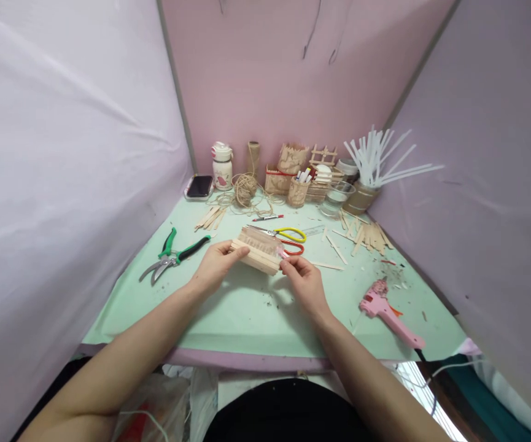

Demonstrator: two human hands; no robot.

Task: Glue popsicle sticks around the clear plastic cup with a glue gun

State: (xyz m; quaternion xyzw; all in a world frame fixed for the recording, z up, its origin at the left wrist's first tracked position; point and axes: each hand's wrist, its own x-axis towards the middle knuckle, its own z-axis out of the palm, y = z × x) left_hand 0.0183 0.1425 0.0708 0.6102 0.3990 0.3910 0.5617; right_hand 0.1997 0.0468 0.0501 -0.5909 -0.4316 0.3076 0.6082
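A small box-like piece built from wooden craft sticks (259,250) is held just above the green mat (237,307) at the table's middle. My left hand (216,265) grips its left end, thumb on top and fingers underneath. My right hand (302,281) pinches its right end with thumb and fingertips close together. Both forearms reach in from the bottom of the view.
Green-handled pruning pliers (173,253) lie left of my hands. Yellow scissors (288,234) and red ones sit just behind the piece. A pink glue gun (387,311) lies at the right. Loose sticks (369,236), twine (245,187), a phone (199,186) and stick holders line the back.
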